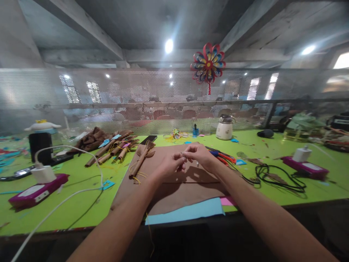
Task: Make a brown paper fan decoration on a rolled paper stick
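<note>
Both hands meet above a brown paper sheet [188, 194] on the green table. My left hand [172, 164] is pinched closed, its fingertips touching those of my right hand [198, 155], also pinched. Something small and pale shows between the fingertips, too small to name. Left of my left hand, a rolled brown paper piece [140, 163] tied with yellow string lies on the sheet. Beneath the sheet's near edge, a light blue paper strip [188, 213] and some pink paper [227, 201] stick out.
Brown rolls [118, 151] with yellow strings lie at back left. Red-handled tools [226, 157] and a black cable [280, 178] are on the right. Purple power strips [38, 191] flank the work area, with a white cord at left. A kettle [224, 128] stands at the back.
</note>
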The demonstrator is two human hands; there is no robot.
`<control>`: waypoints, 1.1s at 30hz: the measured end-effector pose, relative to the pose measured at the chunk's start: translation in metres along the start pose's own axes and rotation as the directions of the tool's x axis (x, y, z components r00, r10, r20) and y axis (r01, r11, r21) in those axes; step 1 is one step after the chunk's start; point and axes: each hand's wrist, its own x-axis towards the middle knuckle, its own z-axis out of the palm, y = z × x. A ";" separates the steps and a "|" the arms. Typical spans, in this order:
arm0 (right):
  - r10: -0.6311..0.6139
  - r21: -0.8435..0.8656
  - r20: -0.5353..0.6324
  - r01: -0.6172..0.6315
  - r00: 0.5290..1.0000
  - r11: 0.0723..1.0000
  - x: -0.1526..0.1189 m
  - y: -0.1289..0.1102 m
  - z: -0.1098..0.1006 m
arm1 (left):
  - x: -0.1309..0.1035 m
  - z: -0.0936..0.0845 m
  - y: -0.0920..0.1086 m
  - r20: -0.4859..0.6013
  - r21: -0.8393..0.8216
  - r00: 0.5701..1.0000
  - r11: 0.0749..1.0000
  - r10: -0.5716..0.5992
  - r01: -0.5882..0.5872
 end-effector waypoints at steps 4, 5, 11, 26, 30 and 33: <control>0.030 0.076 -0.064 -0.025 0.998 0.997 0.005 0.009 0.002 | -0.005 0.001 0.006 -0.061 -0.009 0.998 1.000 -0.001 0.000; 0.041 0.097 -0.076 -0.033 0.996 0.995 0.006 0.012 0.003 | -0.007 0.001 0.007 -0.073 -0.008 0.997 1.000 0.005 -0.006; 0.146 0.240 -0.015 -0.138 0.989 0.961 0.007 0.013 0.002 | -0.007 -0.002 0.008 -0.058 0.016 0.998 0.999 0.033 -0.032; 0.035 -0.025 -0.055 -0.037 0.998 0.999 0.007 0.014 0.004 | -0.002 -0.004 0.005 -0.084 0.183 0.995 0.983 0.050 -0.034; 0.086 0.070 -0.053 -0.082 0.995 0.994 0.006 0.013 0.007 | -0.002 -0.009 0.005 -0.112 0.084 0.993 0.996 0.040 -0.031; 0.134 0.123 -0.033 -0.129 0.990 0.984 0.005 0.012 0.007 | -0.003 -0.008 0.007 -0.111 0.014 0.993 0.999 0.035 -0.034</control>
